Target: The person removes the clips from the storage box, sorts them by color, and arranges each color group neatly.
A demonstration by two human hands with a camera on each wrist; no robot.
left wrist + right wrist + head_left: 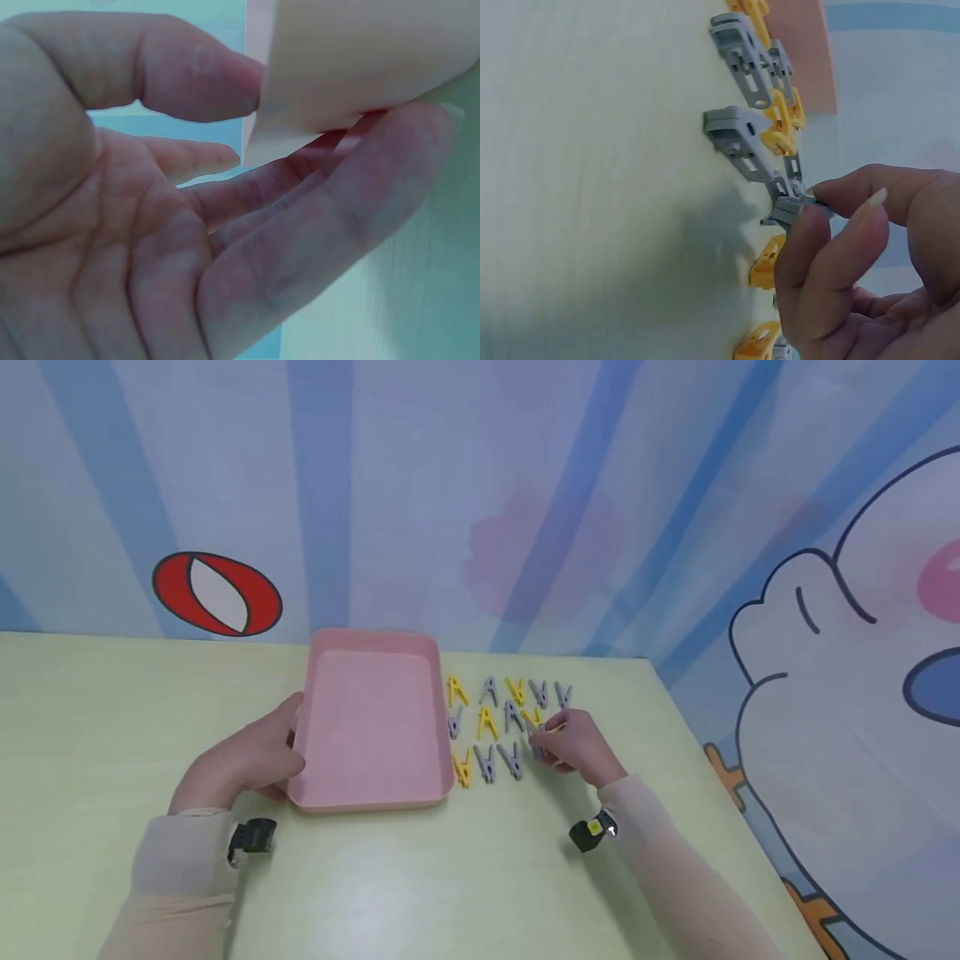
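Observation:
My left hand [243, 753] holds the left side of a shallow pink tray [367, 727]. In the left wrist view, the thumb lies against the tray's wall [360, 60] and the fingers reach beneath it. My right hand [579, 745] is at the right end of several clothespins set out beside the tray. Its thumb and fingertips pinch a grey clothespin [789, 210], largely covered by the fingers. Close by stand another grey clothespin [739, 139] and a yellow clothespin [766, 262].
Yellow clothespins [487, 724] and grey clothespins [512, 762] form three rough rows right of the tray. The pale table [450, 885] meets a printed blue wall [412, 485] behind. A cartoon-printed panel [847, 743] runs along the table's right edge.

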